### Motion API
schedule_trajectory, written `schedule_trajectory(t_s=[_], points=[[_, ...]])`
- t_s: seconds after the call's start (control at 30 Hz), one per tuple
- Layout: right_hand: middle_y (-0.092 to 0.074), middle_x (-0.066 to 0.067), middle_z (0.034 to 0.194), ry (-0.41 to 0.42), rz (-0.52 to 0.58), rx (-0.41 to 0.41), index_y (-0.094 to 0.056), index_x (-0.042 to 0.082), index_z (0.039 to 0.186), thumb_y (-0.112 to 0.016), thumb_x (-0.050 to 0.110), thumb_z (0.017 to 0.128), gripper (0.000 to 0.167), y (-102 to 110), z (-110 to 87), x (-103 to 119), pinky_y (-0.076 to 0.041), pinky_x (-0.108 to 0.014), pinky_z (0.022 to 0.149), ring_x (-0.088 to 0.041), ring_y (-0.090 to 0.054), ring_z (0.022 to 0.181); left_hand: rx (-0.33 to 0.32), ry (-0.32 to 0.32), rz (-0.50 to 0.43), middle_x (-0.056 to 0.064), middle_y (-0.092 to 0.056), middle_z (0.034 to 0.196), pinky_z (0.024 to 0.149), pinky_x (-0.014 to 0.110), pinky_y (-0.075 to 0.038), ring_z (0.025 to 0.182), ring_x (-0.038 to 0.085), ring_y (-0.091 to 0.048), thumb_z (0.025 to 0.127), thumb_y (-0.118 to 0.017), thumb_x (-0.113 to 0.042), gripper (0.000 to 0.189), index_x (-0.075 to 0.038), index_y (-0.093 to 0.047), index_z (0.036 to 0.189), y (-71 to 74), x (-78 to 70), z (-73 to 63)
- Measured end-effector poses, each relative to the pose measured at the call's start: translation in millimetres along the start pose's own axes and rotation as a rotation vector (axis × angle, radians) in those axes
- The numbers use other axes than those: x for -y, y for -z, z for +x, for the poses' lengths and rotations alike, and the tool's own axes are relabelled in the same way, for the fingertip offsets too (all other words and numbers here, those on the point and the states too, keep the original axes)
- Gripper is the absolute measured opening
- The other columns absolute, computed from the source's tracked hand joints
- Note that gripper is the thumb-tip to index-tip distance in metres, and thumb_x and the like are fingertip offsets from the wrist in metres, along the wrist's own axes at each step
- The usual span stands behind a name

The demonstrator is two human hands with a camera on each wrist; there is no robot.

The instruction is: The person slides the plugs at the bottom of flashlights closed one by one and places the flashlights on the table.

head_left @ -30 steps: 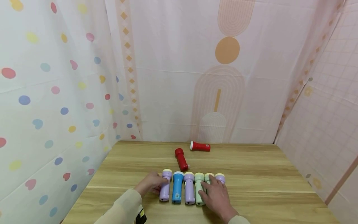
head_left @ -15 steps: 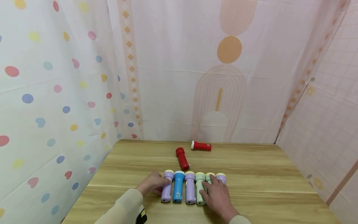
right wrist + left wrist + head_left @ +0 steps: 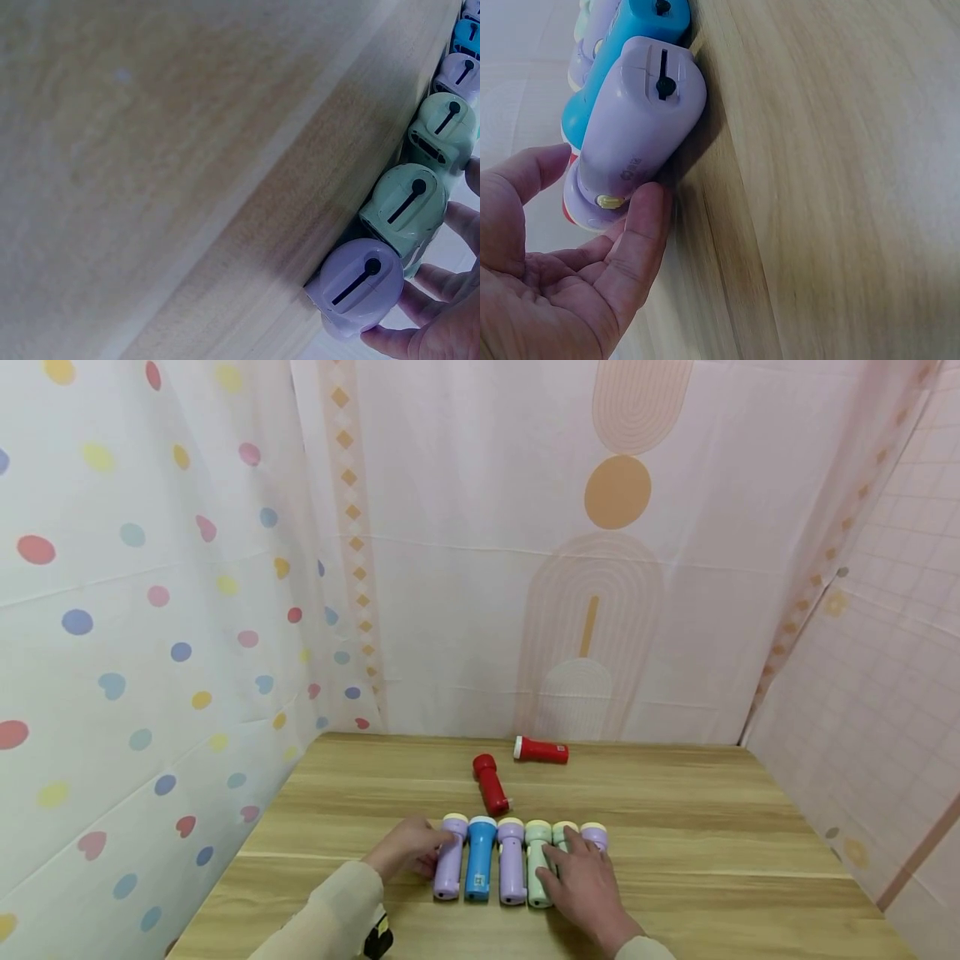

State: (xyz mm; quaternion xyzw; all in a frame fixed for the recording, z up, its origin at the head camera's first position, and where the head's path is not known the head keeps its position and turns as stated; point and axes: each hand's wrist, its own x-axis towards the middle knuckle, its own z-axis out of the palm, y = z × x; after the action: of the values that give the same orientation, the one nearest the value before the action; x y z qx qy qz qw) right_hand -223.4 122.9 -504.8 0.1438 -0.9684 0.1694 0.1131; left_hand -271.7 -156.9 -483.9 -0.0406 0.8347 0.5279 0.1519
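Observation:
Several flashlights lie side by side on the wooden table. At the left end is a purple flashlight (image 3: pixel 448 868), beside a blue flashlight (image 3: pixel 478 864). A second purple flashlight (image 3: pixel 512 868) comes after it, followed by a green flashlight (image 3: pixel 537 868). My left hand (image 3: pixel 411 850) touches the left end flashlight, thumb near its head and fingertips along its side. My right hand (image 3: pixel 585 885) rests with spread fingers over the right end of the row. Beneath it, another green flashlight (image 3: pixel 409 202) and the last purple flashlight (image 3: pixel 364 281) are partly hidden in the head view.
Behind the row, a red flashlight (image 3: pixel 491 787) lies at a slant. Farther back lies another red flashlight (image 3: pixel 543 752) with a white rim, sideways near the rear edge. Patterned curtains (image 3: pixel 465 568) enclose the wooden table (image 3: pixel 697 827). A small black-and-yellow object (image 3: pixel 378 937) shows by my left sleeve.
The head view has shifted slightly, moving the scene a little to the right in it. Both hands and the flashlights keep nearly the same places relative to each other.

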Motion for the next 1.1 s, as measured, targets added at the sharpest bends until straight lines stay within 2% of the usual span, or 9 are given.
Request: schedule_trajectory(t_s=[0.1, 0.27, 0.43, 0.6, 0.9, 1.1], points=[[-0.052, -0.023, 0.137, -0.004, 0.001, 0.005, -0.072, 0.012, 0.119, -0.069, 0.038, 0.091, 0.038, 0.0, 0.1, -0.2, -0.04, -0.066, 0.095, -0.046, -0.051, 0.119, 0.003, 0.007, 0.016, 0.019, -0.058, 0.078, 0.062, 0.039, -0.059, 0.066, 0.028, -0.063, 0.088, -0.066, -0.016, 0.031, 0.011, -0.052, 0.094, 2.4, -0.6, 1.5], [-0.052, -0.023, 0.137, -0.01, -0.001, 0.003, -0.072, 0.012, 0.119, -0.069, 0.038, 0.091, 0.039, 0.1, -0.2, -0.3, -0.04, -0.066, 0.095, -0.046, -0.051, 0.12, -0.045, 0.038, 0.045, 0.019, -0.059, 0.082, 0.066, 0.04, -0.059, 0.071, 0.027, -0.063, 0.092, -0.066, -0.025, 0.038, 0.01, -0.054, 0.1, 5.6, -1.3, 3.1], [-0.051, -0.023, 0.139, -0.025, 0.002, 0.014, -0.072, 0.013, 0.121, -0.069, 0.039, 0.091, 0.039, 0.2, -0.4, -0.7, -0.038, -0.066, 0.097, -0.046, -0.049, 0.122, -0.069, 0.032, 0.061, 0.017, -0.058, 0.078, 0.061, 0.039, -0.057, 0.065, 0.025, -0.059, 0.092, -0.066, -0.027, 0.038, 0.008, -0.054, 0.101, 7.3, -1.6, 6.4], [-0.05, -0.023, 0.14, -0.034, 0.005, 0.038, -0.071, 0.013, 0.122, -0.068, 0.039, 0.092, 0.04, 1.1, 0.9, -0.4, -0.037, -0.066, 0.099, -0.046, -0.048, 0.124, -0.076, 0.052, 0.139, 0.015, -0.061, 0.079, 0.061, 0.037, -0.055, 0.066, 0.026, -0.061, 0.093, -0.066, -0.031, 0.039, 0.005, -0.056, 0.106, 12.1, -1.5, 12.3], [-0.051, -0.024, 0.139, -0.014, 0.009, -0.001, -0.071, 0.013, 0.122, -0.067, 0.038, 0.092, 0.039, -0.8, -1.4, -1.4, -0.037, -0.066, 0.098, -0.047, -0.048, 0.123, -0.074, 0.01, 0.202, 0.01, -0.059, 0.07, 0.057, 0.034, -0.05, 0.062, 0.022, -0.056, 0.094, -0.063, -0.034, 0.034, 0.0, -0.061, 0.088, 17.4, -11.6, 17.8], [-0.052, -0.024, 0.138, -0.004, 0.007, -0.021, -0.071, 0.013, 0.122, -0.068, 0.037, 0.092, 0.039, -1.5, -1.6, -0.8, -0.038, -0.067, 0.097, -0.047, -0.05, 0.121, -0.068, -0.003, 0.208, 0.008, -0.057, 0.071, 0.058, 0.035, -0.049, 0.063, 0.021, -0.053, 0.094, -0.063, -0.033, 0.034, 0.0, -0.059, 0.092, 18.9, -18.3, 22.1]])
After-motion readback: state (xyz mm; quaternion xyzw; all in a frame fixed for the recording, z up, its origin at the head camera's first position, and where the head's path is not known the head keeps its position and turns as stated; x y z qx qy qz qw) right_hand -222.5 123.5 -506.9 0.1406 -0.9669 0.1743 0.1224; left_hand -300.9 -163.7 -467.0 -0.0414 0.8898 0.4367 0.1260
